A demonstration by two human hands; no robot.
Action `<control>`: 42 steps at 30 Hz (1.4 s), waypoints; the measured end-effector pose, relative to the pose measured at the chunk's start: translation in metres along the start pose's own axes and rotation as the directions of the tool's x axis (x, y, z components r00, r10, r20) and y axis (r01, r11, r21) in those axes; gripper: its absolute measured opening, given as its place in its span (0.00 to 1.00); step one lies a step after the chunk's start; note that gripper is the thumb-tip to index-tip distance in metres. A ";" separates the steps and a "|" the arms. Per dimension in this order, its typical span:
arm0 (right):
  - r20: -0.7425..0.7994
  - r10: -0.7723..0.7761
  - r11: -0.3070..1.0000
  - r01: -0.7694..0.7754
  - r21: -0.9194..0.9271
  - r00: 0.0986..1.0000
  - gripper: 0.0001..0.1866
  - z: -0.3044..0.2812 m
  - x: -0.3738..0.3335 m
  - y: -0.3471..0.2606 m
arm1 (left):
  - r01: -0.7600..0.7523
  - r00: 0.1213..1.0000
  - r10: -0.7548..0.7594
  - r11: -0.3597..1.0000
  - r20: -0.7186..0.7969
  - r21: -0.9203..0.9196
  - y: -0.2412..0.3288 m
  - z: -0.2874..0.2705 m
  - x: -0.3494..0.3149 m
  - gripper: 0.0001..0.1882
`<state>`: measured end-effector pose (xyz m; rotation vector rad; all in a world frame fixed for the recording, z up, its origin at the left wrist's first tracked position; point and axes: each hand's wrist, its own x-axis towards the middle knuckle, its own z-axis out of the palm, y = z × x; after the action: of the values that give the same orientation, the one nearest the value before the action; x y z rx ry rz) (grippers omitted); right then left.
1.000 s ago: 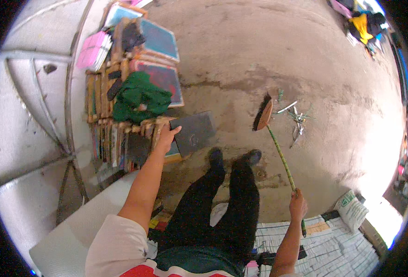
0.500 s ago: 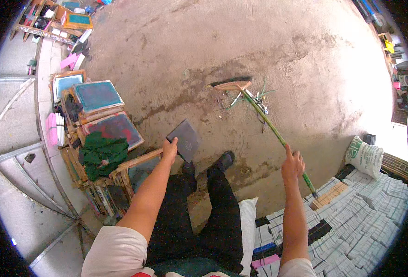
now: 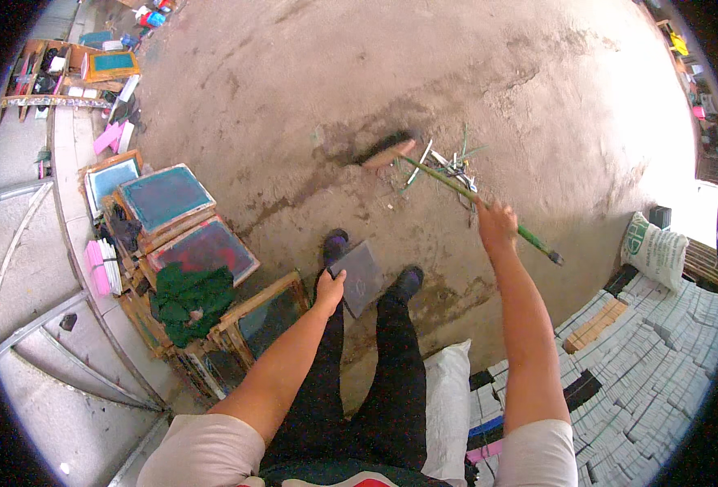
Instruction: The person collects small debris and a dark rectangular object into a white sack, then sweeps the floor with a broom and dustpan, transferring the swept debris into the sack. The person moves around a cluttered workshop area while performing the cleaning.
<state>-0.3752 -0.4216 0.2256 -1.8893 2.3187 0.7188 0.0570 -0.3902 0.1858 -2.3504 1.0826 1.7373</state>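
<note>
From my end, I see the left hand (image 3: 330,292) gripping a panel (image 3: 360,280) by its edge, the right hand (image 3: 499,227) curled round the broom (image 3: 444,179) (head just beside some litter (image 3: 458,170)).

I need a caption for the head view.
Left grip on a dark panel, right grip on a broom near litter.

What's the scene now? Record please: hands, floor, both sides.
left hand: left hand grips dark panel by its edge
right hand: right hand closed around handle of broom
floor: litter beside broom head; handle crosses above it
left side: piled frames, green cloth on them
right side: white stacks, sack by their far edge
</note>
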 end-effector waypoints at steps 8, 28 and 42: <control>0.130 0.138 0.990 -0.133 -0.049 0.982 0.33 -0.056 -0.074 0.006 | -0.002 1.000 0.002 0.999 0.005 0.036 0.008 -0.044 0.030 0.25; 0.597 0.017 0.640 -0.468 0.609 0.802 0.26 -0.109 -0.001 -0.214 | -0.049 0.983 0.008 0.974 -0.183 -0.220 0.025 -0.153 0.077 0.22; 0.629 0.046 0.779 -0.422 0.464 0.776 0.31 -0.108 -0.091 -0.176 | -0.068 0.946 0.056 0.997 -0.320 -0.028 0.101 -0.133 0.047 0.24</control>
<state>-0.1615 -0.4049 0.2971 -0.9199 2.0404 0.4301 0.1192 -0.5446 0.2339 -2.7183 1.1806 1.4373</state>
